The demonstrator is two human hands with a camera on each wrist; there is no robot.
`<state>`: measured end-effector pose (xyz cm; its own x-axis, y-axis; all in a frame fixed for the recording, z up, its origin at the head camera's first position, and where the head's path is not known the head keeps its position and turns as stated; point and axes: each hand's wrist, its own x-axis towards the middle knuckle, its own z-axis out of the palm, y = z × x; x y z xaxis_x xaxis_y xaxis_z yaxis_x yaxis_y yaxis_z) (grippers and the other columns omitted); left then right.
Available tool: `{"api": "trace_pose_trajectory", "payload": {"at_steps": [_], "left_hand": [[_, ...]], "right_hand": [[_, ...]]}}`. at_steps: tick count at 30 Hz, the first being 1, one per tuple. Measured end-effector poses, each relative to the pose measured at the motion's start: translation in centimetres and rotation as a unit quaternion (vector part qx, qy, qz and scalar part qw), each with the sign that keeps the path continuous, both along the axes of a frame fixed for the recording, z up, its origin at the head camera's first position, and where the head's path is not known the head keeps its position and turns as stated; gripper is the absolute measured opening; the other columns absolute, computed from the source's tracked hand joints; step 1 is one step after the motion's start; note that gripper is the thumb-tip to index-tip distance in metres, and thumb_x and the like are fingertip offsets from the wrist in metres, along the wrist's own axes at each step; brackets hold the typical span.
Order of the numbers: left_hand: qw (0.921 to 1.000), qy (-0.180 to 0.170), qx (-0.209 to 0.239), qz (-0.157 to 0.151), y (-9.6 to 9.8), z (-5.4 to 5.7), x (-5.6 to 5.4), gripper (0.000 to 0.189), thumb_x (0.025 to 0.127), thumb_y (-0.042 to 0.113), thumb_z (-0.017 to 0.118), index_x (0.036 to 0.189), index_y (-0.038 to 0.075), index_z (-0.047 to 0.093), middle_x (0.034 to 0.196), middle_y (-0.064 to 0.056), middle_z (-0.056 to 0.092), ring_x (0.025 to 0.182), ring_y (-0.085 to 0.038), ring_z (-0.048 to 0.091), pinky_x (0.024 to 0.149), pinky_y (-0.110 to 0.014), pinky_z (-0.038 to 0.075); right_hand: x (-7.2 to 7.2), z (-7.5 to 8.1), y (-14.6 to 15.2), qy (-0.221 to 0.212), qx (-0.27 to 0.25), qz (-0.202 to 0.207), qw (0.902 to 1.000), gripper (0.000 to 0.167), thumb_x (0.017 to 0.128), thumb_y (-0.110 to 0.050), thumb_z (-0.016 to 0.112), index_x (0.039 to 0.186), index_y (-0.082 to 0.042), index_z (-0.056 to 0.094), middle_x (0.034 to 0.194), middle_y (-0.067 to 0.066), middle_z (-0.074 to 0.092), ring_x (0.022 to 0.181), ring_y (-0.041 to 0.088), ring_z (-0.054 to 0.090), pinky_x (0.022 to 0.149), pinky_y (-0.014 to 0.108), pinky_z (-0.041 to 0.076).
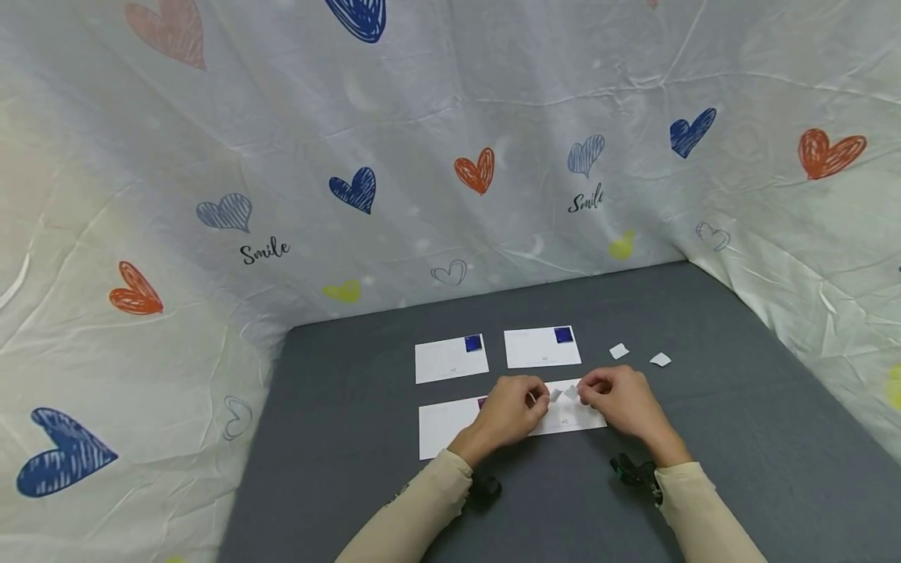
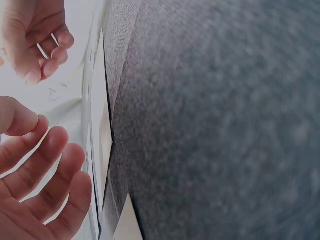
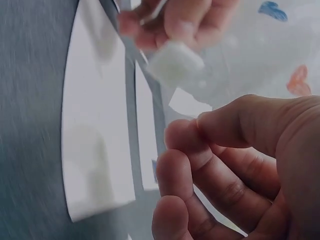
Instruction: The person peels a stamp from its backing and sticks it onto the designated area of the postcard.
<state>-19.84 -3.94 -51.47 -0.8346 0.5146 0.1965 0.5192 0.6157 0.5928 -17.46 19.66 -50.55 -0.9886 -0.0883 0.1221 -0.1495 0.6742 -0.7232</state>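
Note:
Over a white envelope (image 1: 584,421) at the front right, both hands meet with fingertips close together. My left hand (image 1: 510,410) pinches a small whitish square of paper (image 3: 175,64), blurred in the right wrist view. Between thumb and forefinger, my right hand (image 1: 626,399) holds another small white piece (image 3: 189,104), possibly a stamp or its backing. The two pieces are slightly apart. Left of this envelope lies a second envelope (image 1: 446,430), its reddish-purple stamp (image 1: 482,403) mostly hidden by the left hand.
Behind the hands lie two more envelopes (image 1: 450,363) (image 1: 538,352), each with a dark blue stamp (image 1: 473,343) (image 1: 563,335) at its upper right. Two small white paper pieces (image 1: 619,351) (image 1: 660,360) are to the right on the grey tabletop (image 1: 338,438). A heart-printed cloth (image 1: 408,234) hangs behind.

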Motion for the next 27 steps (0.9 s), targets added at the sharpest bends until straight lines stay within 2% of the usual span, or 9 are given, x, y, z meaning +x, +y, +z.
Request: {"api": "trace_pose_trajectory", "payload": {"at_steps": [7, 12, 18, 21, 27], "left_hand": [[1.0, 0.0, -0.001, 0.007, -0.4, 0.0, -0.1, 0.011, 0.102, 0.015, 0.07, 0.101, 0.012, 0.08, 0.086, 0.002, 0.075, 0.074, -0.001, 0.058, 0.067, -0.016, 0.046], [1.0, 0.0, 0.0, 0.01, -0.5, 0.0, 0.0, 0.011, 0.103, 0.015, 0.07, 0.1, 0.012, 0.08, 0.086, 0.002, 0.075, 0.074, -0.001, 0.058, 0.066, -0.016, 0.046], [0.9999, 0.004, 0.002, 0.013, -0.5, -0.1, 0.1, 0.011, 0.102, 0.015, 0.07, 0.099, 0.013, 0.08, 0.084, 0.003, 0.075, 0.073, 0.0, 0.057, 0.064, -0.016, 0.045], [0.9999, 0.005, 0.001, 0.014, -0.5, -0.1, 0.1, 0.011, 0.102, 0.016, 0.07, 0.099, 0.013, 0.08, 0.085, 0.002, 0.075, 0.073, 0.0, 0.057, 0.065, -0.016, 0.045], [0.9999, 0.011, -0.004, 0.011, -0.4, -0.1, 0.2, 0.01, 0.102, 0.015, 0.07, 0.099, 0.012, 0.08, 0.086, 0.002, 0.075, 0.073, -0.001, 0.058, 0.066, -0.016, 0.045]], "right_hand": [[0.1, 0.6, 3.3, 0.033, 0.045, -0.05, 0.9972, 0.008, 0.096, -0.014, 0.077, 0.092, -0.013, 0.084, 0.078, -0.004, 0.076, 0.071, 0.012, 0.063, 0.067, 0.033, 0.048], [0.6, 0.2, 6.4, 0.059, 0.105, -0.09, 0.9886, 0.01, 0.096, -0.014, 0.075, 0.09, -0.011, 0.082, 0.077, 0.0, 0.075, 0.067, 0.016, 0.061, 0.062, 0.037, 0.046], [1.2, -0.5, 9.3, 0.047, 0.152, -0.136, 0.9778, 0.012, 0.094, -0.014, 0.072, 0.083, -0.011, 0.075, 0.068, 0.0, 0.064, 0.059, 0.02, 0.053, 0.054, 0.037, 0.038], [1.3, -0.7, 9.8, 0.037, 0.162, -0.122, 0.9785, 0.013, 0.096, -0.015, 0.073, 0.084, -0.01, 0.074, 0.068, 0.001, 0.063, 0.059, 0.02, 0.053, 0.053, 0.037, 0.038], [1.3, -1.2, 10.0, 0.032, 0.178, -0.06, 0.9817, 0.009, 0.095, -0.013, 0.076, 0.094, -0.006, 0.08, 0.08, 0.006, 0.075, 0.066, 0.019, 0.062, 0.06, 0.045, 0.05]]}}
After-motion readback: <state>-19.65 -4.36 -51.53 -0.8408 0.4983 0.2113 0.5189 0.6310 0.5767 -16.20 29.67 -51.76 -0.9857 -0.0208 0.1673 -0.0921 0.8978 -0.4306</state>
